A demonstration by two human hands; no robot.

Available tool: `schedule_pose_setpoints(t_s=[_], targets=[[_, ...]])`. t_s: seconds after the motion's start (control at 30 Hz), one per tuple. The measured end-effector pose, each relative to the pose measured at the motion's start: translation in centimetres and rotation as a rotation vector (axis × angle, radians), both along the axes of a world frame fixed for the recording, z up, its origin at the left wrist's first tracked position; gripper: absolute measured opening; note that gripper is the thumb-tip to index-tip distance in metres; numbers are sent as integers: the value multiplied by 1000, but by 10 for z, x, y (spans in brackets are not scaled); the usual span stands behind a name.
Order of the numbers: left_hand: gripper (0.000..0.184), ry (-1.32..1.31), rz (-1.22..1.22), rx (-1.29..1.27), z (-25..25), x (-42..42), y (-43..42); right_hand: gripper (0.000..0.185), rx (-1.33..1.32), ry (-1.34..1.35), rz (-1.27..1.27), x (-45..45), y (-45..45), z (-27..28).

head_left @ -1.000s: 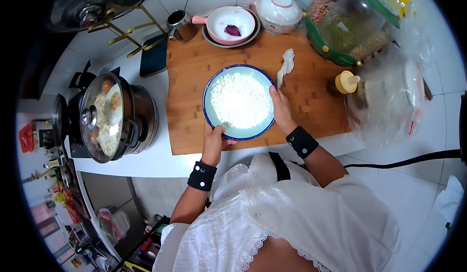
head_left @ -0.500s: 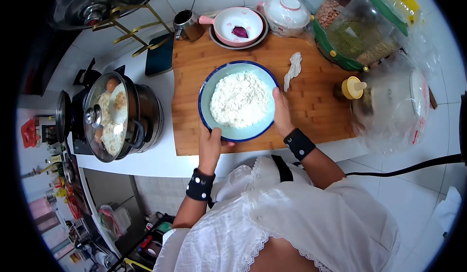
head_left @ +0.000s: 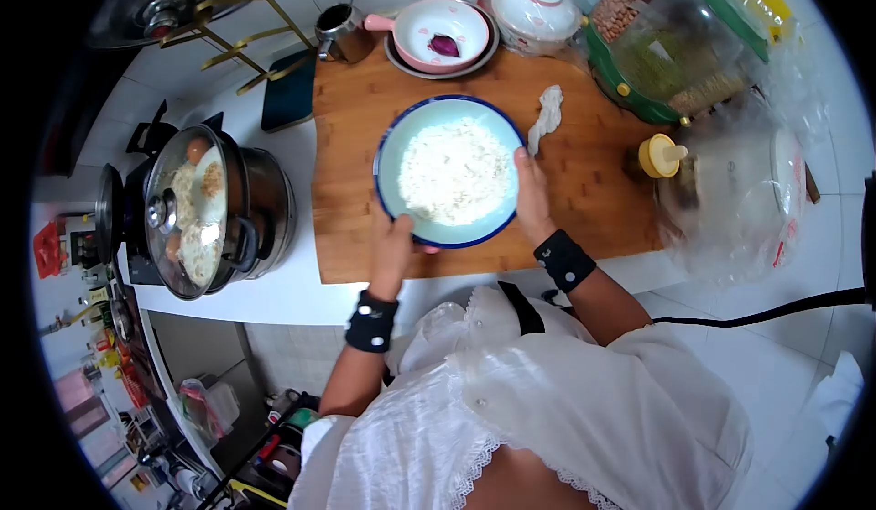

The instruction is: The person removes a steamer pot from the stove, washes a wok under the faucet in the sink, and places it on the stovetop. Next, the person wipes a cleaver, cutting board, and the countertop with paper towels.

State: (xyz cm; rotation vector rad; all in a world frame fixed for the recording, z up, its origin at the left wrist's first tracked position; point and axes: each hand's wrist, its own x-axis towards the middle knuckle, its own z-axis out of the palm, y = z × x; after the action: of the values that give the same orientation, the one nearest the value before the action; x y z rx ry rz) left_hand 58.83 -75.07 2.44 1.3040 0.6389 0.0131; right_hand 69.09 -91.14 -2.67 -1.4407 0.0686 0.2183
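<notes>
A pale green bowl (head_left: 411, 213) with a dark blue rim holds a heap of white flour (head_left: 456, 168), slightly blurred. My left hand (head_left: 394, 250) grips its lower left side, thumb near the rim and fingers curled underneath. On the right side, my right hand (head_left: 532, 195) clasps the rim, its fingers partly hidden beneath. The bowl is over a wooden board (head_left: 602, 209); I cannot tell whether it touches the board. A crumpled white tissue or cloth (head_left: 547, 119) lies just right of the bowl.
Behind the bowl stands a pink-handled white pan (head_left: 461, 22) with a purple onion piece (head_left: 444, 46). A steel mug (head_left: 344, 34) and lidded white pot (head_left: 534, 17) flank it. At left is a steamer (head_left: 242, 218); at right, a grain container (head_left: 657, 49) and yellow-capped bottle (head_left: 661, 156).
The bowl and both hands appear slightly higher in the view, and the flour looks shaken and more blurred. The surroundings have shifted a little up and left with the camera.
</notes>
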Motion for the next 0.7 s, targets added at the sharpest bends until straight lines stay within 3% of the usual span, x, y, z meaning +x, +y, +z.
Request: schedule_pose_setpoints(t_s=[0.07, 0.1, 0.13, 0.17, 0.2, 0.27, 0.33, 0.37, 0.4, 0.43, 0.47, 0.53, 0.57, 0.6, 0.67, 0.7], targets=[[47, 36, -96, -50, 3, -9, 12, 47, -156, -41, 32, -19, 0, 12], [41, 179, -47, -171, -14, -13, 5, 46, -101, 52, 52, -13, -8, 2], [36, 128, -26, -25, -9, -17, -13, 46, -43, 145, 73, -6, -15, 4], [36, 154, -40, -35, -20, -17, -15, 45, 133, 158, 66, -3, -20, 7], [36, 167, -56, -53, -16, -14, -13, 44, 134, 164, 51, -2, -19, 6], [39, 233, -67, -155, -21, -14, 4, 46, -311, 91, 99, -11, -14, -5], [40, 84, -93, -14, -8, -22, 11, 46, -267, -30, 124, -26, -5, 4], [42, 220, -60, -27, -25, -28, 6, 46, -196, 55, 135, -18, -13, -1], [41, 85, -5, -10, -25, -27, -14, 45, -125, 137, 149, -6, -22, -6], [40, 134, -51, -42, -19, -23, -14, 45, -114, -28, 130, -1, -24, 0], [40, 184, -101, -78, -15, -17, -14, 49, -155, 119, 129, 0, -23, -16], [40, 246, -119, -130, -32, -21, 16, 54, -605, 70, 213, -18, -9, 8], [38, 212, -134, -124, -27, -24, 15, 56, -435, 46, 341, -24, -12, 6], [37, 183, -148, -116, -19, -28, 14, 50, -570, 83, 262, -18, -14, -23], [33, 117, 32, -95, -27, -26, -19, 44, -279, 64, 192, -1, -22, 1], [33, 145, 1, -136, -32, -22, -14, 42, -300, 31, 169, 3, -25, -5]])
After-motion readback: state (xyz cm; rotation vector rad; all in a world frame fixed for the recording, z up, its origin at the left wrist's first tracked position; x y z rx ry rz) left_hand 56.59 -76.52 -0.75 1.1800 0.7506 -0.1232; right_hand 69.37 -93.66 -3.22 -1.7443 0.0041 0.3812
